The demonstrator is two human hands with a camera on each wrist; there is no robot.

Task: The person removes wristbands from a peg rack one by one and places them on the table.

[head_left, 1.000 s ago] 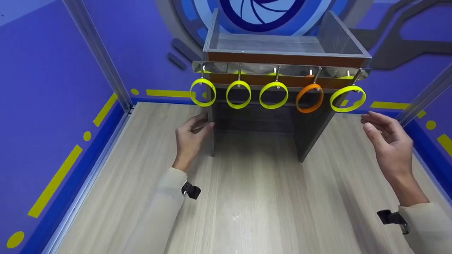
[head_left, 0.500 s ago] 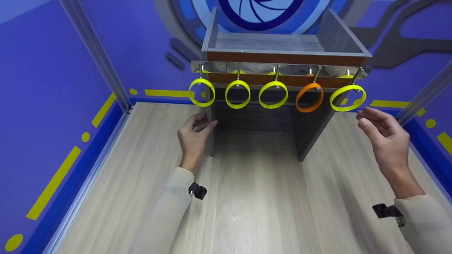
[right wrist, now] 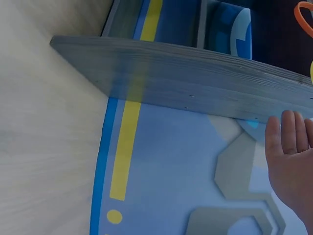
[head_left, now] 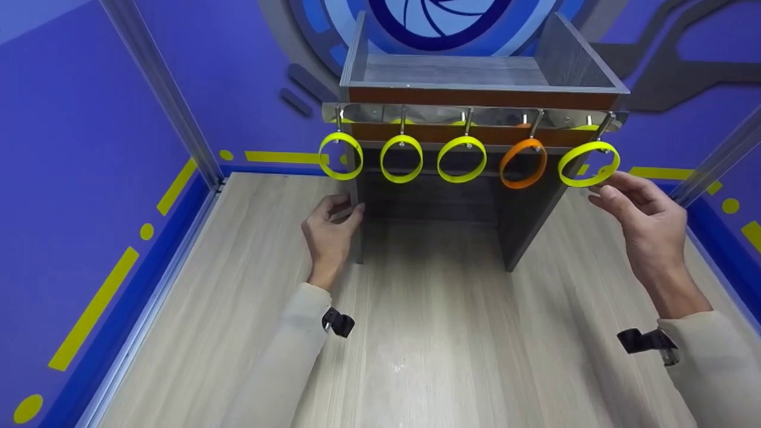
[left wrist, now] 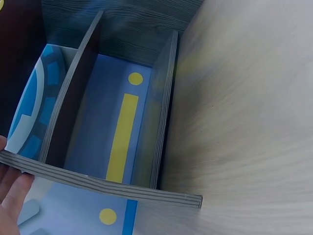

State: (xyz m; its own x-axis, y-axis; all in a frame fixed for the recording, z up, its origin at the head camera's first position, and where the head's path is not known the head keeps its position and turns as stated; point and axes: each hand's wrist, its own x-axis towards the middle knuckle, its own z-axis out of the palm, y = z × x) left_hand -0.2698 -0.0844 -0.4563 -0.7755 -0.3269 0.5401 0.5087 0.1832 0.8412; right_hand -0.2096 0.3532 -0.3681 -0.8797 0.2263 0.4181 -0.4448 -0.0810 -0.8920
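My left hand (head_left: 330,235) grips the front edge of the left side panel of a grey wooden shelf (head_left: 529,214). In the left wrist view, that panel (left wrist: 112,182) runs between the fingertip and the other fingers (left wrist: 18,192). My right hand (head_left: 651,232) is beside the shelf's right side, fingers loosely bent and holding nothing. Its fingertips overlap the lower right of the rightmost yellow ring (head_left: 568,174) in the head view. In the right wrist view, straight fingers (right wrist: 288,132) lie close to the right panel (right wrist: 161,73).
Along the shelf front runs a metal hook rail (head_left: 437,114). From it hang an orange ring (head_left: 504,172) and several yellow rings, one a yellow ring (head_left: 443,172) at the middle. A wood-grain tabletop (head_left: 416,345) lies below, with blue printed walls (head_left: 77,148) around it.
My right hand has moved left and up, up to the rightmost ring. My left hand has shifted slightly right, its thumb now at the panel's front edge. The rings hang as before.
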